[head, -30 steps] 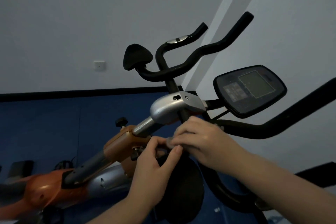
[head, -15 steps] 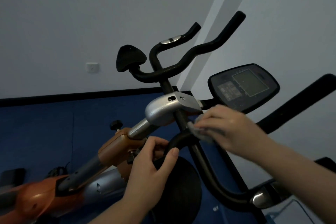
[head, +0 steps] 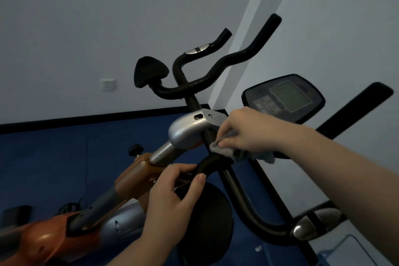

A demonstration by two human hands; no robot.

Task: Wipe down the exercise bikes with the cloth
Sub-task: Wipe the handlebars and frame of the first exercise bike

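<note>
An orange and silver exercise bike [head: 133, 177] fills the view, its black handlebar [head: 218, 71] spreading up and right. My right hand [head: 248, 129] grips a small grey cloth [head: 226, 150] and presses it against the black handlebar stem just right of the silver clamp housing [head: 190, 131]. My left hand [head: 174, 194] curls around the near black handlebar tube [head: 205, 163], just above a round black arm pad [head: 207, 214]. The bike's console [head: 282, 98] with its screen sits behind my right hand.
A black knob [head: 135, 149] sticks up from the orange frame. A chrome pulse grip [head: 315, 223] lies on the lower right bar. Grey walls meet at a corner behind; a wall socket [head: 108, 84] is at left. Blue floor lies below.
My right hand has carried the cloth right and up along the stem, away from my left hand. My left hand has kept its hold on the near tube. The view shifted slightly.
</note>
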